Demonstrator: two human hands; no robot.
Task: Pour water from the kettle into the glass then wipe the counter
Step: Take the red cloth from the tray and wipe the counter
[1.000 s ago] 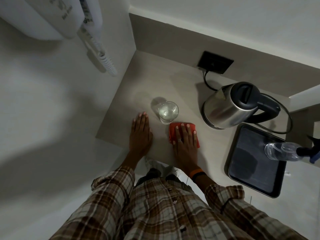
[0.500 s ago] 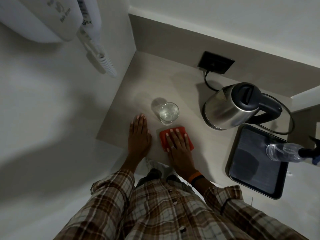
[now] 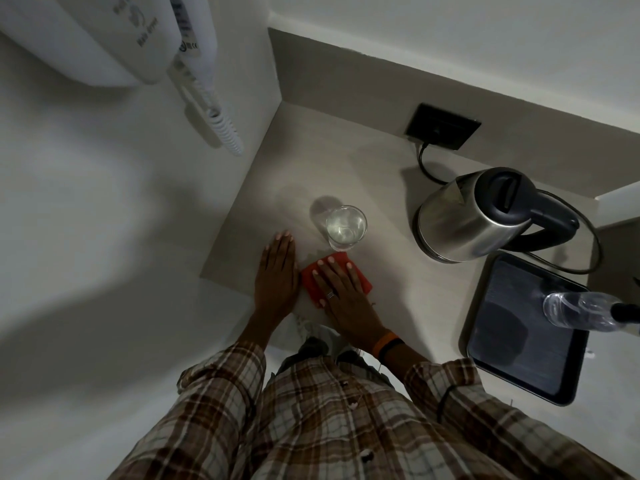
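Clear drinking glass (image 3: 345, 227), part-filled with water, stands near the beige table's (image 3: 398, 306) front edge. Right hand (image 3: 346, 292) pressed flat on red cloth (image 3: 311, 289); left hand (image 3: 277, 275) flat alongside. Steel kettle (image 3: 464, 216) rightward, lid closed.

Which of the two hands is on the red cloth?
The right hand, with the ring, presses flat on the red cloth; the left hand lies on bare counter.

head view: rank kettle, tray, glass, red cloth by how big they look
1. tray
2. kettle
3. red cloth, partly hidden under the right hand, so unsure against the glass
4. glass
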